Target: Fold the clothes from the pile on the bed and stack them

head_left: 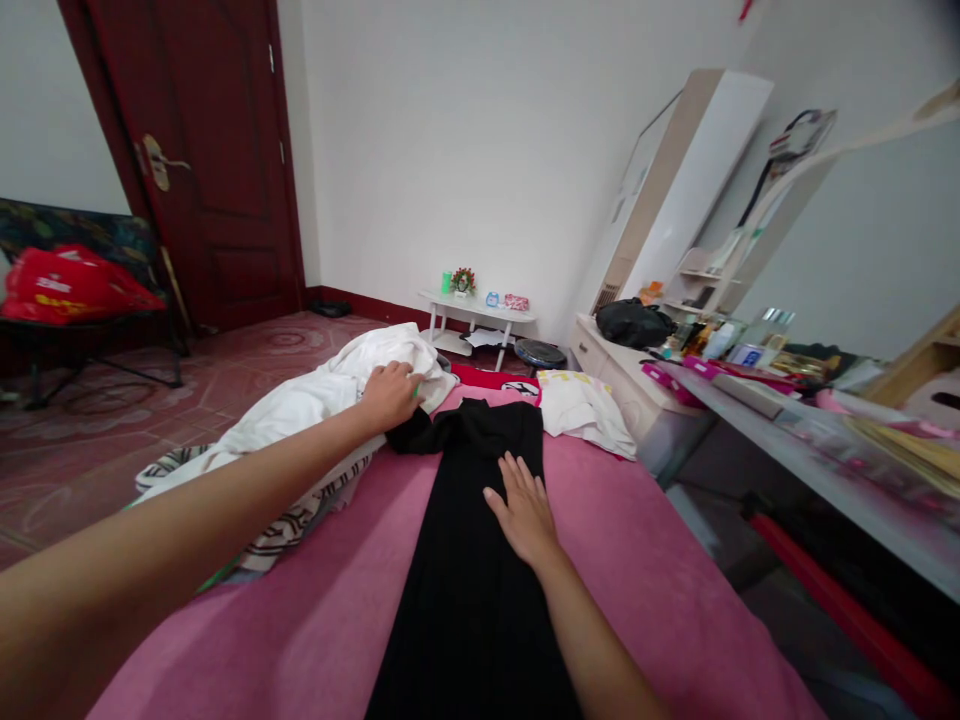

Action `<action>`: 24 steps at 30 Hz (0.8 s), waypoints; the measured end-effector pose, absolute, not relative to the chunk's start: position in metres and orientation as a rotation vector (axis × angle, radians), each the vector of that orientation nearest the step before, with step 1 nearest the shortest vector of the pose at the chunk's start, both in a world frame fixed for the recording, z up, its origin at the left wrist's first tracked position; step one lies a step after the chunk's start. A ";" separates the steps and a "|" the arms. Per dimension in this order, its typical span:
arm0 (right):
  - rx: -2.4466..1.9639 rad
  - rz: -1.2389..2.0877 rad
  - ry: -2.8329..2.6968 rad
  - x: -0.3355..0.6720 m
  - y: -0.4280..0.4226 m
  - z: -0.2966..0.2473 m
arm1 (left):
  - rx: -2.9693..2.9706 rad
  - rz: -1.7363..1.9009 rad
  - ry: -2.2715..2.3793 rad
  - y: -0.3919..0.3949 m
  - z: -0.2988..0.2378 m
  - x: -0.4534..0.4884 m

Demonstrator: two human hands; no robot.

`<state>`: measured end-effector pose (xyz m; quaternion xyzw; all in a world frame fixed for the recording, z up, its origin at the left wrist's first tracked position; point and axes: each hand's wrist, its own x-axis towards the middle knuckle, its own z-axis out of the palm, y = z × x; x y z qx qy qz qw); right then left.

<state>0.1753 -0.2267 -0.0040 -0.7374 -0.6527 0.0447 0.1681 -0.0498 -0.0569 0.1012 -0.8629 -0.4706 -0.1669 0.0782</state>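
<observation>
A long black garment [472, 560], perhaps trousers, is laid lengthwise on the pink bed cover [630, 560], bunched at its far end. On its right side my right hand [525, 510] rests flat, fingers stretched out and slightly apart. My left hand [391, 395] reaches to the heap of white clothes [300, 405], just above a black piece of cloth that sticks out leftward from the garment. Its fingers are bent and closed; their tips, and what they hold, are hidden. A small bit of green shows beside them.
Beyond the garment lie red cloth [487, 378] and folded white clothing [585, 412]. A patterned black-and-white cloth [281, 535] hangs out under the heap. Right of the bed stand a dresser [600, 350] and a cluttered table [810, 440]. A low white stand [480, 308] is by the wall.
</observation>
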 end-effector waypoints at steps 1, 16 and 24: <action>-2.103 0.125 -1.848 0.176 -0.226 -0.003 | -2.523 -0.483 -1.463 -0.053 0.101 -0.055; -1.976 0.175 -1.765 0.182 -0.226 -0.008 | -2.115 -1.723 -1.733 -0.037 0.163 -0.100; -1.737 0.257 -1.517 0.190 -0.225 -0.009 | -2.150 -2.692 -1.626 -0.082 0.208 -0.106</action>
